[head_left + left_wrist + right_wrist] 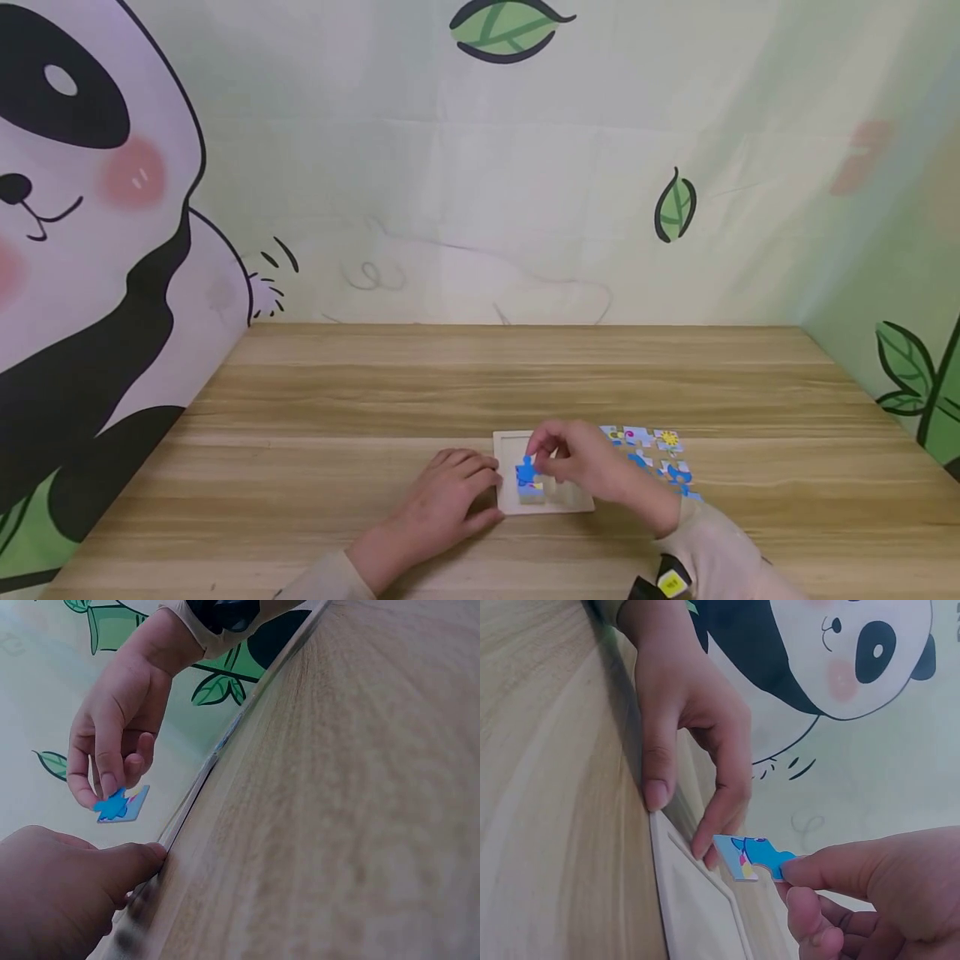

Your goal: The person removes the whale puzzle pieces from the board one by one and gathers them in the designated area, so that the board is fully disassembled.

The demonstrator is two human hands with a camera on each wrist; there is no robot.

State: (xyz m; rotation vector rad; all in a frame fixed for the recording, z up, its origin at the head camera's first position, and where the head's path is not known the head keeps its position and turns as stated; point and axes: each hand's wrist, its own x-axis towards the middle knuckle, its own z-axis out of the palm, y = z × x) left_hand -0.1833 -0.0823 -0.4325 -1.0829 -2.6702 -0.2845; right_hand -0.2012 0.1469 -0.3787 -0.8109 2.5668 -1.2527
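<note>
My right hand point(588, 462) pinches a jigsaw piece point(528, 475) between thumb and fingertips, over a pale, shallow puzzle tray point(512, 448). The piece is blue and light blue with small spots of yellow and pink. In the right wrist view it is tilted above the bare tray floor point(694, 904). At the tray's left side rests my left hand point(442, 497), fingers relaxed, with the thumb point(139, 862) touching the near corner and other fingertips along the edge. Part of the tray's right side is hidden by my right hand.
Several loose jigsaw pieces point(677, 472) lie on the wooden table point(360, 400) to the right of the tray, partly behind my right forearm. One shows a yellow sun. A wall with a panda picture point(82, 192) and leaves stands behind the table.
</note>
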